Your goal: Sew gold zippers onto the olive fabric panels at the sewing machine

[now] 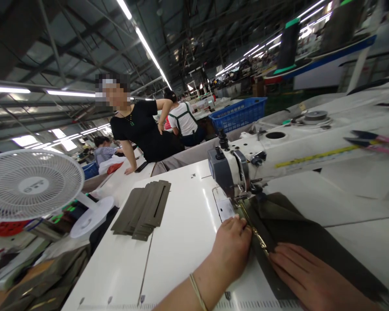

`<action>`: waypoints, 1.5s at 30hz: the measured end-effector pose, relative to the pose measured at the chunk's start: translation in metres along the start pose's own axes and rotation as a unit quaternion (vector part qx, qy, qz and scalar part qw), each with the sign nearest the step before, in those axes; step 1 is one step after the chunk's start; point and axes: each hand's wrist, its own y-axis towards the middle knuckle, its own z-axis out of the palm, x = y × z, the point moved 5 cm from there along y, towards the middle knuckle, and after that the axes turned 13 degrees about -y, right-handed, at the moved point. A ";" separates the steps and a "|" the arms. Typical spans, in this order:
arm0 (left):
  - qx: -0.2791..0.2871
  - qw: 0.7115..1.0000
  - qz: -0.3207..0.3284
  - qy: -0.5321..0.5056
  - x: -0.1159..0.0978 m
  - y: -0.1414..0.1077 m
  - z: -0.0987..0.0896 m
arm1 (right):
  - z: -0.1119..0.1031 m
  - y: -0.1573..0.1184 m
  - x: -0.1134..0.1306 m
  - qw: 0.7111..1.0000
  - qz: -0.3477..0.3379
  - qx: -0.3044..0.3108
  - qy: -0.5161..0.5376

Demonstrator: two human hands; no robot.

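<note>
Olive-green fabric with a gold zipper lies on the white sewing table, its upper end beneath the head of a sewing machine. Close in front of the needle area, my left hand has its fingers bent and pressed together on the fabric edge left of the zipper. My right hand lies flat on the fabric to the right of the zipper, fingers extended near the gold slider. A fanned stack of olive fabric pieces sits on the table to the left.
A white fan stands at the left above more olive garments. A person in black leans on the table beyond. Scissors and a yellow tape measure lie on the machine arm. Behind is a blue basket.
</note>
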 end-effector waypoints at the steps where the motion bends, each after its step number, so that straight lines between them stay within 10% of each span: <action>1: 0.006 1.000 0.002 -0.002 0.000 0.000 0.000 | -0.001 -0.001 -0.002 1.000 0.000 -0.006 -0.012; 7: 0.001 1.000 -0.003 -0.012 0.001 0.001 -0.005 | -0.001 -0.002 -0.004 0.986 -0.154 0.010 -0.069; 45: 0.034 0.992 -0.101 -0.067 0.042 0.022 0.008 | 0.039 0.020 -0.031 0.997 -0.023 0.070 -0.016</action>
